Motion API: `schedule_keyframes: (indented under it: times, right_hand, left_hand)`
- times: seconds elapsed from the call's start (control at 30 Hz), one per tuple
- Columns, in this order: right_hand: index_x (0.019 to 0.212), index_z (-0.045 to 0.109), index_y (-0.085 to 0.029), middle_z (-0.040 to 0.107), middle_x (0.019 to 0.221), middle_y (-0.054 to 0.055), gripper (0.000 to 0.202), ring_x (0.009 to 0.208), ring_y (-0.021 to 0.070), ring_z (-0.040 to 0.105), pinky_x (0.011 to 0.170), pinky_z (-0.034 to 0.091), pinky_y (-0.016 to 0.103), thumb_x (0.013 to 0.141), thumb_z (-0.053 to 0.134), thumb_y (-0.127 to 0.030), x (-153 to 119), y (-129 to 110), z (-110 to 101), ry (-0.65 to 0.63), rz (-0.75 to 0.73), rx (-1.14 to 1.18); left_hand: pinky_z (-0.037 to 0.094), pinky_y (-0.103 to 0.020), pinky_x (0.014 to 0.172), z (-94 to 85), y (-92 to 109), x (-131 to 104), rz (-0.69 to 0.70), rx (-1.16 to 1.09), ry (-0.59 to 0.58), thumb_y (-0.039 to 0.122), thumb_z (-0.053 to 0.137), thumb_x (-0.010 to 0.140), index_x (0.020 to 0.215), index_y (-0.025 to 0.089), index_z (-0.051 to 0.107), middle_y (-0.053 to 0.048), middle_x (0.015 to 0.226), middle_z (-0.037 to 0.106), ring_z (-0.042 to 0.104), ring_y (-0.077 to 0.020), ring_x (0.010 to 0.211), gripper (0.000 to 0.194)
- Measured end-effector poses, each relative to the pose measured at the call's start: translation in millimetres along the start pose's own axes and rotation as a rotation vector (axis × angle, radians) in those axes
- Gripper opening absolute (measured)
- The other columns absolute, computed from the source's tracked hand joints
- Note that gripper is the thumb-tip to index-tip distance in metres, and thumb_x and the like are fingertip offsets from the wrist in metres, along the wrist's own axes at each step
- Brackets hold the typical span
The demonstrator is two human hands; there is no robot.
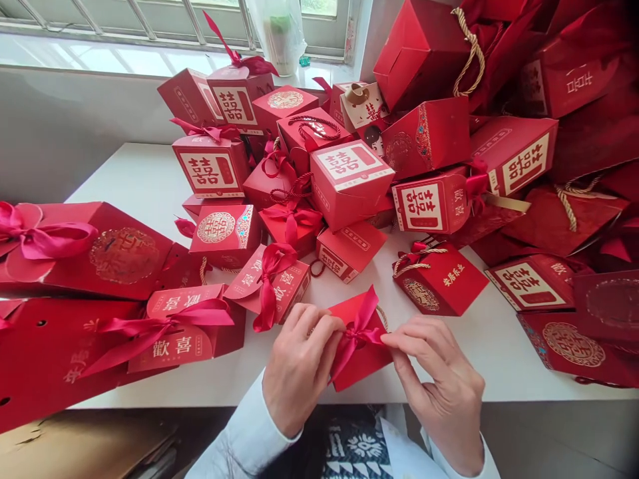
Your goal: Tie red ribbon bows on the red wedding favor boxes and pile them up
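A small red gift box (352, 374) sits near the table's front edge, topped with a pink-red ribbon (360, 332) tied in a bow. My left hand (303, 362) is at the bow's left side, thumb and fingers pinched together on a ribbon loop. On the other side, my right hand (439, 379) pinches the bow's right part between thumb and fingertips. A twisted cord handle shows partly behind the ribbon. Just beyond my left hand lies another red box (294, 289) with a ribbon bow.
Red boxes are piled across the white table (134, 169), highest at the right. A gold-corded red box (442, 279) stands beyond my right hand. Larger bow-tied boxes (114, 249) lie at left. A cup in a plastic bag (279, 40) stands on the windowsill.
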State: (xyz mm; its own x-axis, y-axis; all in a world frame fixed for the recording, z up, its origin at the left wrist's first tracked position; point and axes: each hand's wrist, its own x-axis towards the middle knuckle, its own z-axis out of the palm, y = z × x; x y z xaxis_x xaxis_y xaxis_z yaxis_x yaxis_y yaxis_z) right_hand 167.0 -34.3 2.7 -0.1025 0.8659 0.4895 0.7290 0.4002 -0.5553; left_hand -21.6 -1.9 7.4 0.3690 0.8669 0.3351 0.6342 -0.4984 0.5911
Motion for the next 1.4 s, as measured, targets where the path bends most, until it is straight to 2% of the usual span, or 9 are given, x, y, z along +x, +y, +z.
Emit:
schedule_keyframes:
  times: [0.13,0.23,0.4,0.5,0.63,0.87,1.17,1.3,1.4]
  right_hand:
    - [0.1,0.063,-0.025,0.06,0.089,0.005,0.028,0.088,0.0191,0.056,0.079,0.049,0.036,0.087,0.05,-0.004,-5.3,-0.2,0.0,-0.031,0.048,-0.041]
    - [0.109,0.06,-0.024,0.06,0.097,0.006,0.034,0.094,0.0207,0.056,0.082,0.049,0.037,0.086,0.049,-0.003,-5.0,-3.4,-0.7,-0.028,0.053,-0.026]
    - [0.116,0.06,-0.022,0.056,0.111,0.01,0.038,0.106,0.0254,0.05,0.093,0.046,0.046,0.081,0.057,-0.007,3.5,-15.8,1.2,-0.128,-0.165,-0.021]
    - [0.107,0.066,-0.022,0.06,0.105,0.009,0.029,0.102,0.024,0.049,0.092,0.047,0.045,0.084,0.057,-0.008,8.8,-20.3,8.4,-0.136,-0.242,-0.066]
    - [0.095,0.07,-0.02,0.064,0.09,0.007,0.023,0.094,0.0216,0.05,0.09,0.048,0.041,0.086,0.055,-0.005,10.2,-19.1,14.7,-0.068,-0.286,-0.061]
    - [0.094,0.07,-0.022,0.063,0.08,0.004,0.026,0.086,0.0174,0.051,0.085,0.049,0.036,0.09,0.051,-0.005,2.4,-14.2,14.6,-0.054,-0.356,-0.049]
    - [0.091,0.072,-0.023,0.062,0.073,0.0,0.026,0.078,0.0152,0.051,0.088,0.048,0.037,0.08,0.064,0.0,-10.2,-10.5,20.3,-0.008,-0.345,-0.077]
    - [0.089,0.072,-0.022,0.063,0.072,0.0,0.025,0.078,0.0154,0.05,0.087,0.048,0.036,0.079,0.064,0.0,-10.4,-11.1,19.4,0.009,-0.348,-0.077]
    - [0.089,0.072,-0.021,0.064,0.073,0.0,0.026,0.079,0.0152,0.05,0.087,0.048,0.036,0.079,0.064,0.001,-11.3,-12.8,20.7,0.003,-0.345,-0.071]
  left_hand:
    - [0.044,-0.027,0.066,-0.4,-1.1,-0.2,0.022,0.039,-0.03,0.012,0.041,0.095,0.086,0.016,0.058,-0.003,0.078,0.058,0.052,-0.0157,0.072,0.019]
    - [0.045,-0.024,0.064,-2.8,-1.3,0.7,0.017,0.012,-0.014,0.014,0.042,0.096,0.09,0.017,0.058,-0.002,0.079,0.059,0.055,-0.0133,0.07,0.018]
    - [0.046,-0.018,0.061,-7.2,-2.2,2.8,-0.022,-0.08,0.068,0.014,0.049,0.093,0.093,0.017,0.058,0.0,0.08,0.061,0.058,-0.0094,0.067,0.009]
    - [0.047,-0.018,0.062,-11.6,-3.0,1.1,-0.088,-0.176,0.036,0.014,0.052,0.091,0.094,0.017,0.059,-0.001,0.083,0.061,0.059,-0.0092,0.069,0.009]
    - [0.048,-0.02,0.069,-17.5,-3.7,-3.4,-0.141,-0.276,-0.06,0.005,0.053,0.083,0.097,0.017,0.062,-0.002,0.088,0.061,0.06,-0.0114,0.079,0.021]
    - [0.045,-0.017,0.063,-12.1,-5.7,1.2,-0.174,-0.258,0.096,-0.004,0.049,0.073,0.088,0.016,0.063,0.0,0.083,0.061,0.056,-0.0081,0.069,0.029]
    - [0.041,-0.018,0.055,2.1,-6.4,6.1,-0.239,-0.282,0.194,-0.003,0.049,0.074,0.084,0.016,0.064,0.001,0.079,0.061,0.048,-0.0071,0.057,0.027]
    - [0.043,-0.019,0.058,7.6,-6.7,8.4,-0.242,-0.241,0.213,-0.002,0.049,0.077,0.084,0.016,0.064,0.0,0.082,0.062,0.052,-0.0086,0.062,0.025]
    - [0.045,-0.02,0.064,4.0,-6.4,8.0,-0.2,-0.271,0.155,-0.001,0.046,0.079,0.087,0.017,0.064,-0.002,0.084,0.06,0.056,-0.0106,0.072,0.026]
